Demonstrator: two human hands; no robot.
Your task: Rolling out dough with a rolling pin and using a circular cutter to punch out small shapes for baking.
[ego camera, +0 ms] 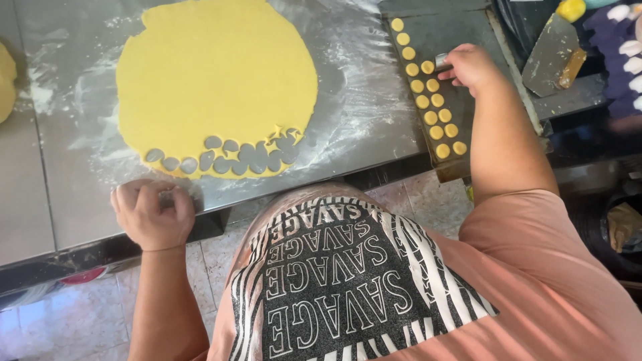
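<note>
While over tray (468, 27), cutter (442, 61) in grip (471, 67)

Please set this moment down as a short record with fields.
Surface: floured metal table
Dough: yellow rolled sheet, round holes cut along its near edge
Tray: dark tray with small dough rounds in two rows
Left hand: resting at the table's near edge
Right hand: over the tray, holding a small metal cutter

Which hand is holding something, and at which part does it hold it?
The right hand pinches a small round metal cutter by its top, over the tray. The left hand rests on the table edge, holding nothing visible.
</note>
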